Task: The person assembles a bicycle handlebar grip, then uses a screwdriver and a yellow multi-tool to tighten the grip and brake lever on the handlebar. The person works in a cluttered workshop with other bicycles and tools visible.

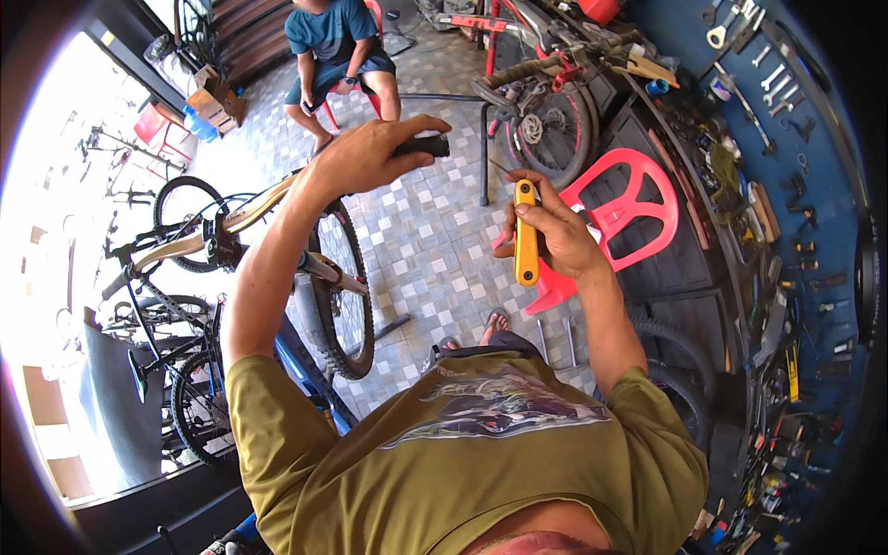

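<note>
My left hand [365, 162] is wrapped round the black grip [427, 146] at the end of a bicycle's tan handlebar [254, 213]. Its index finger stretches over the top of the grip, while the thumb lies beneath. In my right hand [566, 236] is a yellow folding multi-tool [525, 242], held upright with the thumb across its side. One thin dark bit sticks out near its upper end, toward the grip but apart from it. Below the handlebar, the bicycle's front wheel [347, 287] stands on the tiled floor. My left forearm hides part of the bicycle.
A pink plastic chair [638, 199] stands just beyond my right hand. Behind it leans another bicycle [541, 129] beside a dark workbench. Tools hang on the blue wall [786, 157] at right. A seated person [338, 55] is at the far side. More bicycles [190, 370] stand at left.
</note>
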The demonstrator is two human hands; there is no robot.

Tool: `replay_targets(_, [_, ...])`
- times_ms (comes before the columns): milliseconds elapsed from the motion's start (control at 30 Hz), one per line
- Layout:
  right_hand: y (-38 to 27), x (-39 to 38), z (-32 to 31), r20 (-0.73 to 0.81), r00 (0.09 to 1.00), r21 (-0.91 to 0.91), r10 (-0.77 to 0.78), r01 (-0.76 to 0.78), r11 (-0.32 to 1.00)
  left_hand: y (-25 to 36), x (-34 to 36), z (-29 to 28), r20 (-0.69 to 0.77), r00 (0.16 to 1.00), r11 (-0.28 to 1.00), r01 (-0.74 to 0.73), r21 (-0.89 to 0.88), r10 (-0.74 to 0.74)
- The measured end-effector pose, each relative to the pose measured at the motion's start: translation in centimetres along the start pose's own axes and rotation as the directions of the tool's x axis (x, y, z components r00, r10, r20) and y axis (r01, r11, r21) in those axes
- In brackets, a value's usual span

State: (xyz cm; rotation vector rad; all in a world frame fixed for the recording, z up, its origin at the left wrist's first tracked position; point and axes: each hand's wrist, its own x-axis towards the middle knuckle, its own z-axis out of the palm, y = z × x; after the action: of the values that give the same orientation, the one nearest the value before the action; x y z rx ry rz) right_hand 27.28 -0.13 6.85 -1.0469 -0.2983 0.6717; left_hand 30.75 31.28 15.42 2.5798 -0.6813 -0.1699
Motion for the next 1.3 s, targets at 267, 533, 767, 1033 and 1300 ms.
replay_targets(267, [-2.4, 7.0, 4.4, -0.108, 0.988, -0.312, -0.11, 0.071, 0.947, -6.8, 2.6, -4.0, 0.0, 0.994, 0.993, -0.113, -0.024, 0.113])
replay_targets(533, [-2.2, 14.3, 7.4, -0.192, 0.929, -0.623, -0.316, 0.133, 0.771, -11.3, 5.2, -6.3, 0.127, 0.985, 0.982, -0.097, -0.161, 0.118])
replay_targets(767, [-2.0, 16.6, 8.2, -0.25, 0.901, -0.684, -0.354, 0.094, 0.723, -12.1, 5.6, -6.4, 0.117, 0.979, 0.962, -0.137, -0.238, 0.169])
replay_targets(1033, [-1.3, 17.8, 9.5, -0.278, 0.882, -0.716, -0.379, 0.072, 0.694, -13.8, 5.7, -5.5, 0.024, 0.98, 0.915, -0.175, -0.364, 0.196])
replay_targets(1300, [-2.7, 18.7, 11.1, -0.483, 0.876, -0.228, 0.006, -0.132, 0.965, -14.8, 5.5, -5.6, 0.005, 0.99, 0.926, -0.132, -0.354, 0.143])
